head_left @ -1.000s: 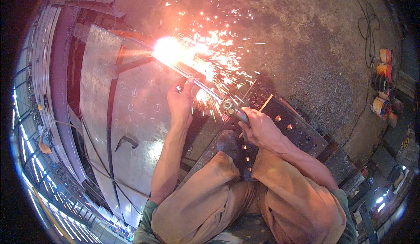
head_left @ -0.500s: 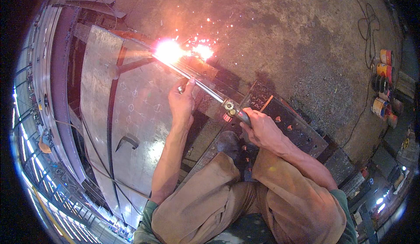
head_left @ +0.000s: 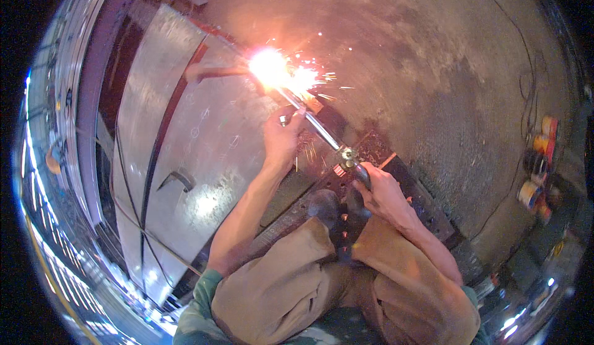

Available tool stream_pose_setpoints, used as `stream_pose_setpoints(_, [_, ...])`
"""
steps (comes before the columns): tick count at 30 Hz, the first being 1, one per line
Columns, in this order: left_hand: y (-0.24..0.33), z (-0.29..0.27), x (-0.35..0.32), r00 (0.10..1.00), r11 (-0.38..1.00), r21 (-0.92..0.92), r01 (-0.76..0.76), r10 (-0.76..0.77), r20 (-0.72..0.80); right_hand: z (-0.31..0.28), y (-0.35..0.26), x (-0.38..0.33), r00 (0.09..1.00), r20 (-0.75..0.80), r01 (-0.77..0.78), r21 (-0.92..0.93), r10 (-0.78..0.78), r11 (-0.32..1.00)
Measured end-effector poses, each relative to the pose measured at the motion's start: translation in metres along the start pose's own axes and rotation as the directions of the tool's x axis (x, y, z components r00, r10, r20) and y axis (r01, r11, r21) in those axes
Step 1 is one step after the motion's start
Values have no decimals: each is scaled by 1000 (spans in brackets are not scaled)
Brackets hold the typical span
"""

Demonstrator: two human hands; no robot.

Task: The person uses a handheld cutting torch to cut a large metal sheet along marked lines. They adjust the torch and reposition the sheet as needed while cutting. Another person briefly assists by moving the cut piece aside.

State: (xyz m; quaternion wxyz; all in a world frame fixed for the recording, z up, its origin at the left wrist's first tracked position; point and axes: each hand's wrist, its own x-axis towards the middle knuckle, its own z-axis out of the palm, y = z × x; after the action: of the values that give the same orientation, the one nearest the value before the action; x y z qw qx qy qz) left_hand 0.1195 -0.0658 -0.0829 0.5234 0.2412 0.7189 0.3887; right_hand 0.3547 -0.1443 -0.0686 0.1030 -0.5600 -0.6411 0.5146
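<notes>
Clearly the cutting is under way and, as far as one can judge, not finished: a cutting torch (head_left: 322, 131) runs from the person's lap up to a white-hot flare (head_left: 270, 66) at its tip, where sparks scatter to the right over the concrete floor (head_left: 421, 66). The right hand (head_left: 380, 193) has its grip closed around the torch's handle end, just below the brass valve body, while the left hand (head_left: 281, 138) is curled about the slim tube farther up, fingers closed and steadying it near the middle of its length. The flame sits at the upper edge of a large grey steel plate (head_left: 204, 147), beside a reddish bar (head_left: 213, 71) that glows in the light; whether the tip touches the metal cannot be told, since the glare hides it. No finished kerf can be made out, for the glare hides the metal around the tip, so how much of the line is done stays uncertain; the wide stretch of plate below and to the left looks whole, bearing only chalk marks and a dark curved piece (head_left: 176, 179) lying on it. Under the knees a dark perforated steel beam (head_left: 396, 196) carries the person's crouch. Well apart at the right edge, a cluster of coloured cans (head_left: 538, 165) stands on the floor.
</notes>
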Motion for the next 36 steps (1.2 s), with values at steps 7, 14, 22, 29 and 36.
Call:
stream_pose_setpoints(7, [-12,-5,7,999,995,100,-25,27,-18,-5,-15,4,985,88,-142,-45,145,989])
stream_pose_setpoints(14, [-12,-3,3,997,992,-104,74,-72,19,-3,-9,1,989,71,-119,-114,127,986])
stream_pose_setpoints(22, [-34,-5,18,999,999,47,11,-13,35,-3,-16,-1,981,49,-167,-263,187,950])
stream_pose_setpoints(29, [-34,-3,14,981,970,157,-188,192,-14,-6,-38,-1,970,92,-212,-118,223,970])
stream_pose_setpoints(36, [-24,-5,7,999,995,90,-37,35,26,-6,-41,-2,979,73,-176,-159,190,971])
